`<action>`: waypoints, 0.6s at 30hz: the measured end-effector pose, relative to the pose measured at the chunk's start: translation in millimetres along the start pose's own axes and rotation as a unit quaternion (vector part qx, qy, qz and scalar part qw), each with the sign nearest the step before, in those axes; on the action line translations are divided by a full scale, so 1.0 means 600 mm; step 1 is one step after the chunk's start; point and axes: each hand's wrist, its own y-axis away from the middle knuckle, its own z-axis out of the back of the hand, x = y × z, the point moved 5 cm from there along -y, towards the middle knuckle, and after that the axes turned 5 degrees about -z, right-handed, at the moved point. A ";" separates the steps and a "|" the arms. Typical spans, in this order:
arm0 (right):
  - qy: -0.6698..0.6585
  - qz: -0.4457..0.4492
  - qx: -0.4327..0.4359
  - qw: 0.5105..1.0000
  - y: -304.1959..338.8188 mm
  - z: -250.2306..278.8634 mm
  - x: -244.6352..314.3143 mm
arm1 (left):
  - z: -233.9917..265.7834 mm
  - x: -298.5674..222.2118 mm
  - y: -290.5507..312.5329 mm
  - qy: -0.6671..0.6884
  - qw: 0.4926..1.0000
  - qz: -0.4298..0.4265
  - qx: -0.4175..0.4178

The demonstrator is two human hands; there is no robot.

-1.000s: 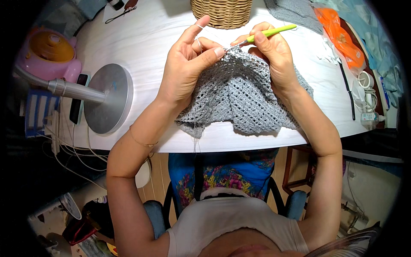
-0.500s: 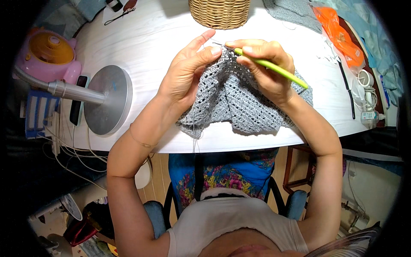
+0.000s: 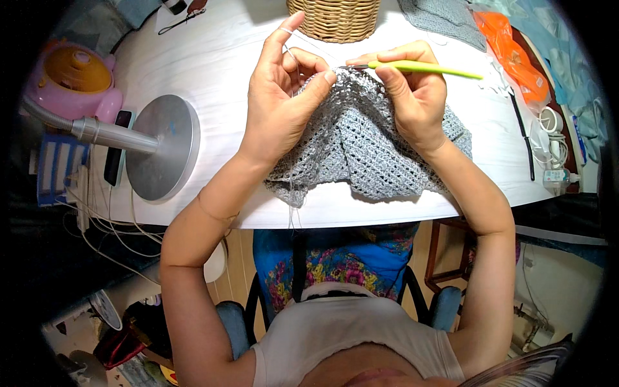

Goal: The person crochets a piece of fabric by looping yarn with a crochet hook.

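Observation:
Grey openwork crochet fabric [image 3: 361,148] hangs from both hands and spreads over the table near its front edge. My left hand [image 3: 280,103] pinches the fabric's top edge between thumb and fingers. Its index finger is raised, with a thin strand of yarn [image 3: 316,46] running from it down to the work. In my right hand [image 3: 416,93] is a crochet hook [image 3: 425,66] with a lime-green handle, held almost level. The hook's metal tip meets the fabric edge beside my left thumb. Loose yarn ends dangle at the fabric's lower left.
A wicker basket [image 3: 333,19] stands just beyond my hands. To the left are a round silver lamp base [image 3: 164,148], a phone [image 3: 118,151] and a pink pot [image 3: 77,84]. On the right lie an orange plastic bag [image 3: 512,55], a black stick [image 3: 523,135] and folded grey fabric [image 3: 442,19].
My left index finger has lifted higher, drawing the yarn up. The hook has turned from a slant to nearly level, its handle end rising to the right.

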 end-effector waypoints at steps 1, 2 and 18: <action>-0.038 -0.034 0.006 0.999 -0.002 0.003 -0.006 | 0.000 0.003 0.000 0.003 1.000 0.014 0.000; -0.078 -0.067 0.011 0.995 -0.004 0.003 -0.012 | 0.001 0.002 0.001 0.002 1.000 0.014 0.000; 0.100 0.086 0.057 0.990 0.003 -0.005 0.007 | -0.002 0.020 0.009 0.198 0.966 0.159 -0.036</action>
